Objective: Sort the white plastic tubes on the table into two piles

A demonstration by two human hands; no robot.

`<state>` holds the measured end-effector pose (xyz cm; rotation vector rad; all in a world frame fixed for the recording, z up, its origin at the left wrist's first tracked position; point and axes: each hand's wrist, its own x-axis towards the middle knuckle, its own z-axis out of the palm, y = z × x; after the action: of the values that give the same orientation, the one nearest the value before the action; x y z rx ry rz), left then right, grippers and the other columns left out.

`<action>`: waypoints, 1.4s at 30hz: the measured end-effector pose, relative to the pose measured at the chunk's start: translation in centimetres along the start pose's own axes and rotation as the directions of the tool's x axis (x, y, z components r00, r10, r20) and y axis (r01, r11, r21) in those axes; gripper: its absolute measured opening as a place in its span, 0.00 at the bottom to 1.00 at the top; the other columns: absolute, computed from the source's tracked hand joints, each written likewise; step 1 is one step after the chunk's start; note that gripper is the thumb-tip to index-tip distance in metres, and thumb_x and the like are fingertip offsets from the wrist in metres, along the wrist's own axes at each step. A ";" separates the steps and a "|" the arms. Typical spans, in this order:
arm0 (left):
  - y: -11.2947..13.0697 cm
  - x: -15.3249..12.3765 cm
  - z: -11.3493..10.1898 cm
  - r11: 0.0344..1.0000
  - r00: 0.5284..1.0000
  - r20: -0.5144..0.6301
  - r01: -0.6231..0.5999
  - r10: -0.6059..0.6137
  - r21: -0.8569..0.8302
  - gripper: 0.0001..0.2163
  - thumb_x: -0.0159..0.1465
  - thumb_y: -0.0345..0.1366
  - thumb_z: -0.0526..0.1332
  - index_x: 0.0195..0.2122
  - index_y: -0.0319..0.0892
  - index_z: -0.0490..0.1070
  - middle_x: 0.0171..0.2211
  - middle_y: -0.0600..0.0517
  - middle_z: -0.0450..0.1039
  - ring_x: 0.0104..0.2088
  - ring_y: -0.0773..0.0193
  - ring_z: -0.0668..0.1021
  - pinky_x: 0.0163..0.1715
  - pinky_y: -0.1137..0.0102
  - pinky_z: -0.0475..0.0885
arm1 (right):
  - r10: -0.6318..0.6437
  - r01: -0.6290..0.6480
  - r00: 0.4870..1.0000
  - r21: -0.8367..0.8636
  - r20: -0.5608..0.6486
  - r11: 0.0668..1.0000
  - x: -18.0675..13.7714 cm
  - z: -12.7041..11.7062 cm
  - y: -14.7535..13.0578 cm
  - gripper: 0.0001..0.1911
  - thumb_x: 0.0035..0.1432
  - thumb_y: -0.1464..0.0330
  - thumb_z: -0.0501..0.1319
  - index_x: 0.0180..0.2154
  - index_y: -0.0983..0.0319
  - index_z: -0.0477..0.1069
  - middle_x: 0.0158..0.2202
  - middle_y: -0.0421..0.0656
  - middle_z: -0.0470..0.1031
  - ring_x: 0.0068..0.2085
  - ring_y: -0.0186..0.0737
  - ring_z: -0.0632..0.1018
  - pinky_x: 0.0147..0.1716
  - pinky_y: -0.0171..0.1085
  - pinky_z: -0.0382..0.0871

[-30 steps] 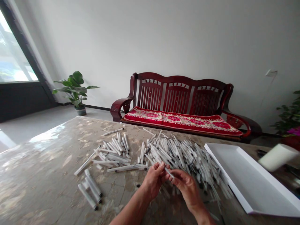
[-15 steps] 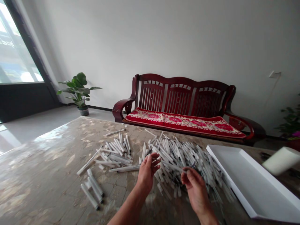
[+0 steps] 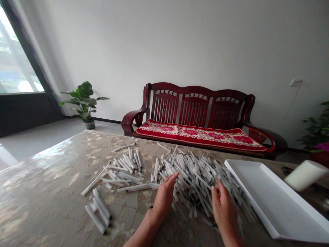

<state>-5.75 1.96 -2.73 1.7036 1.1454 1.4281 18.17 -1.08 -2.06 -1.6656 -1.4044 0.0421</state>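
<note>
A large heap of white pens (image 3: 197, 168), many with dark tips, lies on the patterned tabletop (image 3: 51, 206). My left hand (image 3: 166, 193) is at the heap's near left side, fingers stretched out; nothing shows in it. A dark tip (image 3: 151, 207) pokes out beside the left wrist; whether the hand or the table bears it, I cannot tell. Over the heap's right side, my right hand (image 3: 223, 202) has its thumb and fingers apart, with the fingertips close to the pens. A smaller pile of white barrels (image 3: 128, 164) sits left of the heap.
Several thick white tubes with black ends (image 3: 99, 212) lie at the left front. A shallow white box (image 3: 267, 199) stands on the right, beside a white roll (image 3: 305, 175). Behind the table is a red wooden bench (image 3: 197, 106); a potted plant (image 3: 86, 99) stands back left.
Half a second ago both hands were raised with slim pen parts in the fingers. Now both have lowered, the right moving rightward, and those parts no longer show in them.
</note>
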 end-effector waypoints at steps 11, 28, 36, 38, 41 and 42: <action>4.9 0.4 -8.1 0.434 0.950 -0.116 0.238 -0.290 0.869 0.22 0.60 0.25 0.55 0.53 0.49 0.74 0.53 0.45 0.73 0.51 0.50 0.73 0.50 0.57 0.67 | -0.557 0.576 0.783 0.019 0.277 0.818 -2.7 1.4 -3.8 0.27 0.68 0.62 0.52 0.66 0.57 0.55 0.62 0.46 0.67 0.64 0.50 0.64 0.61 0.53 0.59; 2.6 0.0 -10.1 0.472 0.921 -0.044 0.240 -0.388 0.849 0.08 0.60 0.32 0.60 0.39 0.44 0.77 0.41 0.46 0.73 0.45 0.54 0.71 0.45 0.66 0.64 | -0.598 0.684 0.676 -0.064 0.431 0.727 -2.6 2.6 -5.7 0.26 0.55 0.76 0.63 0.54 0.51 0.71 0.62 0.39 0.68 0.65 0.53 0.62 0.63 0.61 0.55; 3.3 0.3 -7.8 0.590 0.999 -0.012 0.037 -0.046 0.807 0.06 0.65 0.35 0.58 0.37 0.46 0.75 0.40 0.50 0.75 0.43 0.56 0.72 0.45 0.65 0.65 | -0.633 0.655 0.727 0.009 0.267 0.755 -2.4 1.6 -5.4 0.17 0.62 0.70 0.59 0.53 0.54 0.72 0.57 0.42 0.73 0.62 0.49 0.67 0.61 0.55 0.60; 3.5 0.1 -6.8 0.617 0.998 0.015 -0.053 0.067 0.785 0.04 0.65 0.35 0.60 0.39 0.47 0.74 0.41 0.50 0.75 0.45 0.56 0.73 0.46 0.63 0.65 | -0.610 0.618 0.761 0.041 0.221 0.785 -2.3 1.3 -5.5 0.16 0.64 0.69 0.58 0.53 0.55 0.72 0.54 0.44 0.75 0.58 0.47 0.71 0.58 0.51 0.65; 3.6 -0.5 -4.9 0.646 0.968 0.118 -0.235 0.219 0.726 0.04 0.66 0.33 0.60 0.40 0.46 0.72 0.38 0.50 0.76 0.46 0.56 0.73 0.47 0.63 0.65 | -0.533 0.523 0.823 0.105 0.199 0.846 -2.2 1.0 -6.0 0.17 0.67 0.67 0.54 0.55 0.57 0.70 0.50 0.46 0.77 0.51 0.44 0.76 0.52 0.45 0.70; 3.6 -0.7 -4.2 0.653 0.950 0.167 -0.303 0.264 0.694 0.03 0.66 0.33 0.59 0.39 0.45 0.72 0.36 0.51 0.76 0.44 0.57 0.74 0.47 0.63 0.65 | -0.500 0.482 0.841 0.132 0.208 0.866 -2.3 0.9 -6.3 0.17 0.68 0.67 0.52 0.55 0.58 0.70 0.50 0.47 0.77 0.50 0.44 0.77 0.51 0.44 0.71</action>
<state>-9.04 -0.52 1.04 2.5452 1.5946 1.1495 12.12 -2.87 0.39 -1.2206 -1.9568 -0.0014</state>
